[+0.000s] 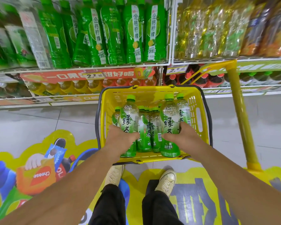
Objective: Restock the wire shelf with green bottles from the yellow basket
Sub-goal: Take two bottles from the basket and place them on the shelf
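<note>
Nearest to the camera, two legs in black trousers (154,208) stood on a colourful floor sticker (39,168), with two cream sneakers (166,181) just before the yellow basket (199,111).

Both bare forearms reached forward into the basket. The left hand (120,139) was closed around the lower body of one green tea bottle (128,120), fingers wrapped on its right side. The right hand (185,137) gripped in the same way another green tea bottle (169,124), and its fingers seemed to touch also the bottle just behind. Both held bottles stood nearly upright, with the long axis vertical and the green caps pointing up and slightly away from the person; the bottoms were at the near wall of the basket.

Between the two hands, more green tea bottles (148,125) stood upright and packed together inside the basket. The basket had a dark rim, and a yellow pull handle (238,114) rose at its right side.

Farther, the white wire shelf (120,66) carried a row of green lemon drink bottles (133,33), upright, labels facing out. To the right were yellow-green bottles (209,30), blurred. An orange shelf strip carried a price tag (93,76). Lower shelves held yellow and red-capped drinks.
</note>
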